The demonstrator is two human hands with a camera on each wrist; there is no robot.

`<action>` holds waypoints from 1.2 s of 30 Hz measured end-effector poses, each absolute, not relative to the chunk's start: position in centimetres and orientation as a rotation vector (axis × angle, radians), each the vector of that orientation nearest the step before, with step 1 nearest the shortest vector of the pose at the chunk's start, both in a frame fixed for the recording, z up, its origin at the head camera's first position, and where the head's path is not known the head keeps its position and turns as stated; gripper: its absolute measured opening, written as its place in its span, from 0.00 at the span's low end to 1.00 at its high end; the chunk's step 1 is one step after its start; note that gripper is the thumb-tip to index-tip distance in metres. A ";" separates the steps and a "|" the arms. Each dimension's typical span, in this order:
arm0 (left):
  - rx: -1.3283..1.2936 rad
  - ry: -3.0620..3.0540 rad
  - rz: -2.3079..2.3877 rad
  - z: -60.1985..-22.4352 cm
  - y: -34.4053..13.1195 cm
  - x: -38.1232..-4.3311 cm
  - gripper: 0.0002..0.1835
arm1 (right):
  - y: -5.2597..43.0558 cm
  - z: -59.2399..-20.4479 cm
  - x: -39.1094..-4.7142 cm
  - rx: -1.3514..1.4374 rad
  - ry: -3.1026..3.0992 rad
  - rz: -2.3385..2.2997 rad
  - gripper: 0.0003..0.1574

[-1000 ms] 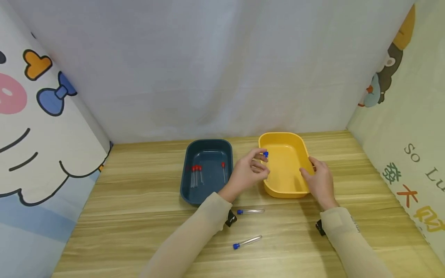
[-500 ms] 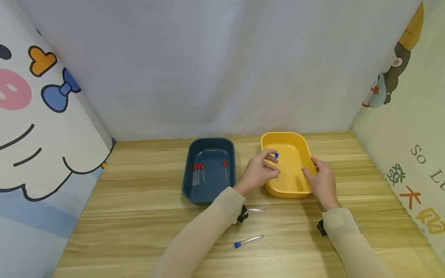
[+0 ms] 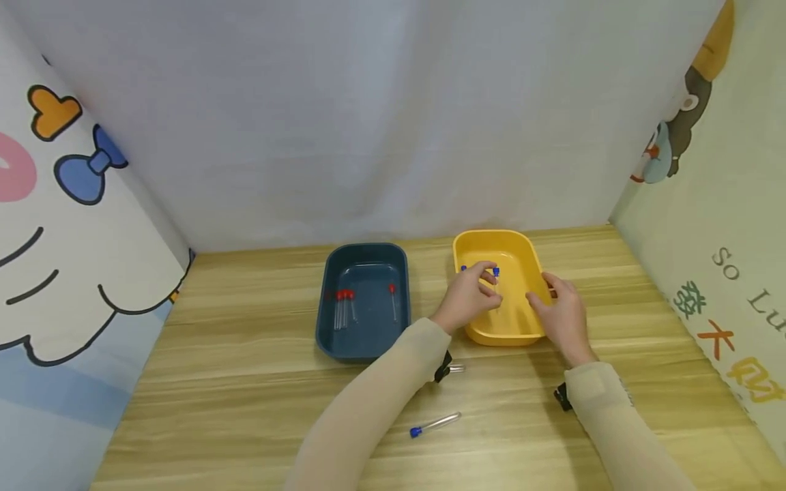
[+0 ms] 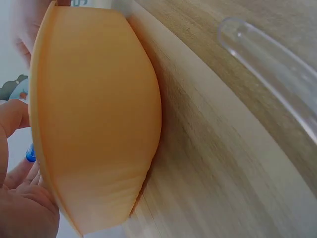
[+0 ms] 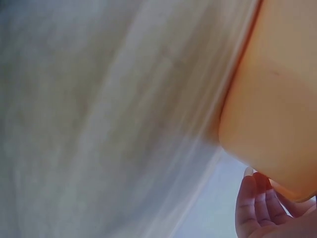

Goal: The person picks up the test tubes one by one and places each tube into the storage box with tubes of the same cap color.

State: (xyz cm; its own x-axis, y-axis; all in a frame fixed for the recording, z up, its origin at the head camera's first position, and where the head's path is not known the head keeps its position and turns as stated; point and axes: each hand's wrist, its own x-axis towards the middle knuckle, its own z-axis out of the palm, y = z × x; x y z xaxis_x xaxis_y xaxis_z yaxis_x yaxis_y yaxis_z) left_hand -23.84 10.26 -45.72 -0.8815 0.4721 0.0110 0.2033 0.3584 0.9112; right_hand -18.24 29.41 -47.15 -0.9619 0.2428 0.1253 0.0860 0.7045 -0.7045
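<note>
1. Our left hand (image 3: 469, 300) pinches a blue-capped tube (image 3: 496, 272), cap uppermost, at the yellow tray (image 3: 506, 339) between our hands.
2. Our right hand (image 3: 565, 320) grips the tray's edge.
3. A second tube (image 3: 436, 425) lies nearer us than either hand, on the table (image 3: 245, 409).

Lanes around the yellow tray (image 3: 506, 339), as the head view has it: 6 o'clock is passable, bare wood running between the left sleeve (image 3: 383, 385) and right sleeve (image 3: 604, 402) up to the front rim. The left hand (image 3: 467, 300) fills 9, its blue-capped tube (image 3: 496, 272) jutting over the tray; the right hand (image 3: 563, 317) bars 4. Spare tabletop (image 3: 626, 307) at 3! A curtain (image 3: 405, 123) walls off 12, and a loose tube (image 3: 439, 423) lies low at 7.
</note>
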 end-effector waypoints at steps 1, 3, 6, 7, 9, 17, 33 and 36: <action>0.610 2.377 1.509 -45.6 10.5 -23.9 0.34 | 29.4 -47.2 -18.3 -0.259 -2.698 1.104 0.35; 0.622 2.412 1.448 -45.5 10.9 -24.1 0.34 | 29.4 -47.1 -18.4 -0.244 -2.689 1.115 0.35; 0.637 2.456 1.355 -45.3 11.4 -24.4 0.35 | 29.4 -47.0 -18.5 -0.227 -2.696 1.136 0.35; 0.638 2.470 1.321 -45.2 11.6 -24.4 0.35 | 29.5 -46.9 -18.5 -0.219 -2.698 1.153 0.36; 0.637 2.497 1.253 -45.1 11.9 -24.6 0.36 | 29.8 -46.8 -18.4 -0.201 -2.709 1.183 0.37; 0.577 2.552 1.106 -45.1 13.1 -24.9 0.35 | 31.5 -46.4 -18.0 -0.104 -2.809 1.265 0.40; 0.517 2.528 1.060 -47.5 15.6 -25.1 0.33 | 33.6 -47.2 -17.7 -0.001 -2.823 1.399 0.42; 0.485 2.516 1.090 -47.8 15.7 -25.3 0.34 | 33.6 -47.2 -17.8 0.009 -2.812 1.395 0.42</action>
State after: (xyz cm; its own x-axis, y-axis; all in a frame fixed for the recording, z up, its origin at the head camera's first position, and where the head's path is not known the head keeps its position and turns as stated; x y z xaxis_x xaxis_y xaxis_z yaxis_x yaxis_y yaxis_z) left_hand -25.27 15.73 -47.77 -0.8781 0.4418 -0.1836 0.1683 0.6445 0.7459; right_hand -17.83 33.64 -47.23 -1.0000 -0.0040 0.0051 -0.0065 0.6051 -0.7961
